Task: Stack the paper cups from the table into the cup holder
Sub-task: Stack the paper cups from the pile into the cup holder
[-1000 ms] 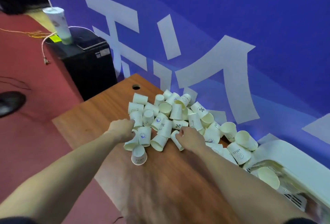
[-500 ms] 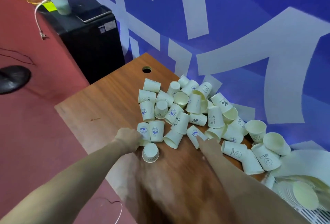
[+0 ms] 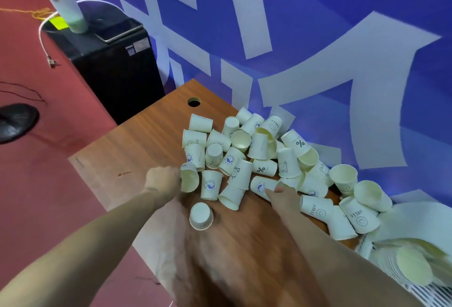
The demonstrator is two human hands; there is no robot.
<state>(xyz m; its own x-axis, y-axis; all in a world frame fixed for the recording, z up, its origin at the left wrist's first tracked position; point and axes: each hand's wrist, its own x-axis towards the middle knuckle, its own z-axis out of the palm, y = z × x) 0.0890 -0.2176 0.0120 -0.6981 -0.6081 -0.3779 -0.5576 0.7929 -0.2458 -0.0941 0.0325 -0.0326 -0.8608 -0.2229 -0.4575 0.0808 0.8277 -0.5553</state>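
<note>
Several white paper cups (image 3: 259, 146) lie in a loose pile on the wooden table (image 3: 127, 150), against the blue wall. My left hand (image 3: 162, 179) grips a tilted cup (image 3: 188, 177) at the pile's near left edge, its mouth facing me. My right hand (image 3: 281, 193) rests on a cup lying on its side (image 3: 260, 185) with a blue logo. One cup (image 3: 201, 216) stands upside down alone, nearer to me. A row of nested cups (image 3: 411, 264) lies in the white holder (image 3: 425, 218) at the lower right.
A black cabinet (image 3: 117, 69) stands left of the table, with a tall white drink cup (image 3: 62, 1) and a tablet on top. A white cable hangs beside it. Red floor lies to the left. A cable hole (image 3: 194, 102) is in the table's far corner.
My head has moved closer, so the pile looks larger. My left hand has lifted and tilted a cup at the left edge. My right hand has slid to the logo cup.
</note>
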